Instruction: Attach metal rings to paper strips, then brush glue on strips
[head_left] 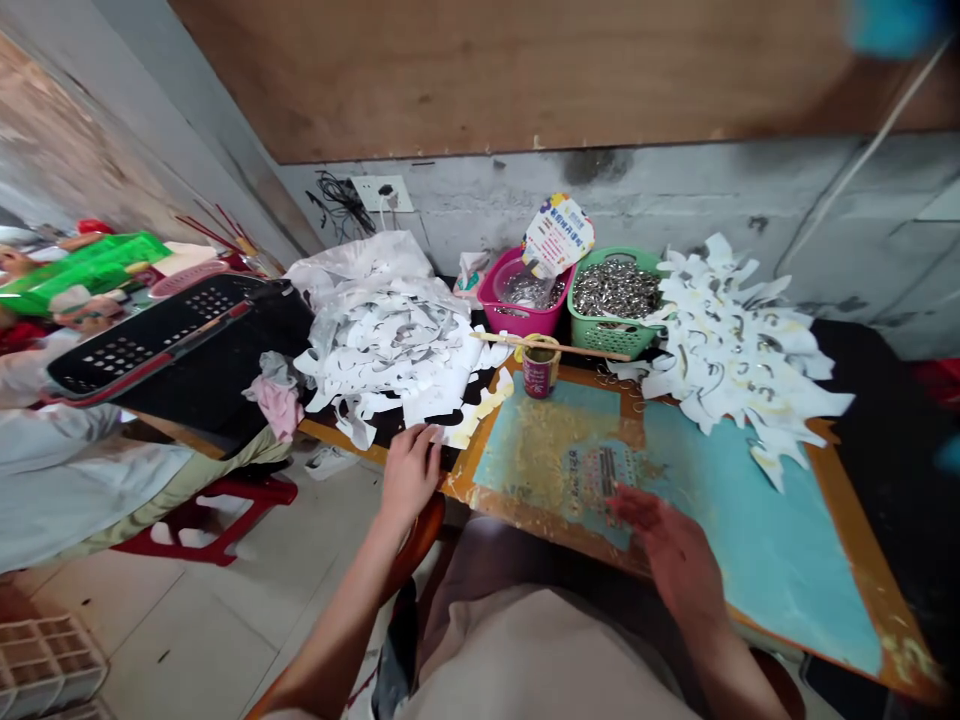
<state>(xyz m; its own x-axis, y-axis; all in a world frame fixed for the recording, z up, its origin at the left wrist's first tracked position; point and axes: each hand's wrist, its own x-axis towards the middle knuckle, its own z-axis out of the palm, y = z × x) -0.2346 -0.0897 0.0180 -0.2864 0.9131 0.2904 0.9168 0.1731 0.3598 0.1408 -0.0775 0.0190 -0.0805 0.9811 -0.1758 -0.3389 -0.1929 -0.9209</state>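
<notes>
My left hand (pixel 411 472) rests at the table's front edge beside a yellow-stained white strip (pixel 476 415). Its fingers are loosely bent and apart, with nothing visible in them. A heap of white cut pieces (pixel 405 345) lies just beyond it. Slightly blurred, my right hand (pixel 675 555) hovers above the front of the light-blue sheet (pixel 757 520), fingers stretched to the left and holding nothing that I can see. Behind the sheet's left part stands a small tin (pixel 538 372), with a wooden stick (pixel 577 350) lying across its top.
A pink basket (pixel 525 318) and a green basket (pixel 611 335) of shiny metal pieces stand by the wall. White pieces with curved metal parts (pixel 739 340) pile up at the right. To the left are a black perforated basket (pixel 172 330), a red stool (pixel 217 510) and another person's sleeve (pixel 82 490).
</notes>
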